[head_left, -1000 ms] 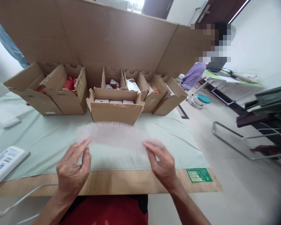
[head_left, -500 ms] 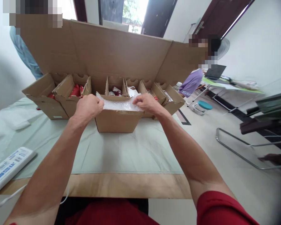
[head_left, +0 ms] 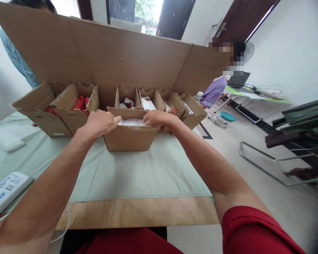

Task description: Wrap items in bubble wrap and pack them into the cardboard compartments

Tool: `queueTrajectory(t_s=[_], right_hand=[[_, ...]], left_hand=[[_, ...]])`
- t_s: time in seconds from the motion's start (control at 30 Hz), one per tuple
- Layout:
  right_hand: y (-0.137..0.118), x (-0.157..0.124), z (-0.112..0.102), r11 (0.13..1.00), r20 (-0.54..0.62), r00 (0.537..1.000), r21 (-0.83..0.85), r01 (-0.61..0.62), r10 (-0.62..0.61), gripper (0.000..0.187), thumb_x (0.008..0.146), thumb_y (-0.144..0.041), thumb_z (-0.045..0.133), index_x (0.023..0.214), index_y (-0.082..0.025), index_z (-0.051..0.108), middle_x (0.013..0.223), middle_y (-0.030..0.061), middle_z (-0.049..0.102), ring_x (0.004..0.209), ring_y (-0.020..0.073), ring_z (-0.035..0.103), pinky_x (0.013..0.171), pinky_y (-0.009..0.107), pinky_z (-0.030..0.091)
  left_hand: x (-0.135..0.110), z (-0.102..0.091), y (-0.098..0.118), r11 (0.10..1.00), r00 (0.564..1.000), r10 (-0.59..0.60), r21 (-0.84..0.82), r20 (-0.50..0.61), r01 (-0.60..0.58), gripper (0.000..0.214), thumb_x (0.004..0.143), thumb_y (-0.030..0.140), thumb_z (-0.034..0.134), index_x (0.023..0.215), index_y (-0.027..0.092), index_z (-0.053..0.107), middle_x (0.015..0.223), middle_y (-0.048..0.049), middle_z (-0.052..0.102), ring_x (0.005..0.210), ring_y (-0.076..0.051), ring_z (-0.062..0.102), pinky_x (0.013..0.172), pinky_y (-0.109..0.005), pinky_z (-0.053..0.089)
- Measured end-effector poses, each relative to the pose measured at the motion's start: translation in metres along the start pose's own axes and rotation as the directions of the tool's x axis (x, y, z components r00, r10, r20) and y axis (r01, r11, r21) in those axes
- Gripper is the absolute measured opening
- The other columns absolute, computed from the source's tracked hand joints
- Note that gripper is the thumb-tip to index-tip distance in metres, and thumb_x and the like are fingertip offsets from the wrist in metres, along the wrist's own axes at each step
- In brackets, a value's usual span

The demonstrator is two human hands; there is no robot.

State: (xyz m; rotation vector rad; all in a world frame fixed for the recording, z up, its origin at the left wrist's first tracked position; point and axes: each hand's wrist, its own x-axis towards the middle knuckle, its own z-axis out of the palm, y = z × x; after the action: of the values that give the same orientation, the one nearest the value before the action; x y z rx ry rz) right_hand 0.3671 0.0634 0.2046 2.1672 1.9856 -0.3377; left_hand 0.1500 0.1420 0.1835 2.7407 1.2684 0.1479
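A small cardboard box stands on the cloth in front of me. Clear bubble wrap lies inside it, low behind the front wall. At the box's left end, my left hand is closed on the wrap's edge, thumb pointing inward and the other fingers mostly hidden. My right hand reaches in at the right end, its bent fingers closed on the wrap. Behind stands a row of open cardboard bins; one bin holds red packets, another a white packet.
A tall cardboard panel rises behind the bins. A power strip with a white cable lies at left, near more bubble wrap. One person stands behind the panel; another in purple is at the right.
The bubble wrap has gone down into the box; its raised corners no longer stick up. My right hand has moved inward and lower with it. The view has shifted slightly.
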Motion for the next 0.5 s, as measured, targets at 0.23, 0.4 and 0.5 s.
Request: queueTrajectory(t_s=[0.23, 0.4, 0.5], right_hand=[[0.014, -0.058, 0.003, 0.993, -0.528, 0.840, 0.070, -0.100, 0.122, 0.035, 0.087, -0.014, 0.053, 0.108, -0.023, 0.080, 0.112, 0.0087, 0.079, 0.103, 0.0272, 0.071, 0.088, 0.037, 0.050], [0.037, -0.084, 0.062, 0.823, -0.708, 0.556, 0.563, 0.072, 0.436, 0.042, 0.091, -0.041, 0.054, 0.118, -0.016, 0.074, 0.113, 0.0131, 0.078, 0.100, 0.0278, 0.072, 0.092, 0.043, 0.055], [0.020, -0.066, 0.110, 0.676, -0.628, 0.632, 0.705, 0.214, 0.454, 0.068, 0.093, -0.062, 0.050, 0.140, -0.013, 0.060, 0.138, 0.0183, 0.067, 0.126, 0.0305, 0.063, 0.107, 0.047, 0.050]], left_hand=[[-0.030, 0.017, -0.011, 0.862, 0.777, -0.164, -0.471, -0.608, -0.187, 0.049, 0.092, 0.054, 0.057, 0.131, 0.024, 0.065, 0.146, -0.0117, 0.060, 0.143, -0.038, 0.046, 0.123, -0.059, 0.028], [-0.037, 0.074, -0.031, 0.268, 0.672, -0.648, -0.934, -0.358, -0.238, 0.065, 0.092, 0.054, 0.058, 0.149, 0.026, 0.045, 0.161, -0.0085, 0.045, 0.151, -0.029, 0.039, 0.126, -0.049, 0.031], [-0.028, 0.104, -0.025, 0.177, 0.770, -0.559, -0.951, -0.308, -0.252, 0.069, 0.094, 0.063, 0.051, 0.151, 0.024, 0.045, 0.165, -0.0109, 0.039, 0.155, -0.031, 0.031, 0.130, -0.051, 0.021]])
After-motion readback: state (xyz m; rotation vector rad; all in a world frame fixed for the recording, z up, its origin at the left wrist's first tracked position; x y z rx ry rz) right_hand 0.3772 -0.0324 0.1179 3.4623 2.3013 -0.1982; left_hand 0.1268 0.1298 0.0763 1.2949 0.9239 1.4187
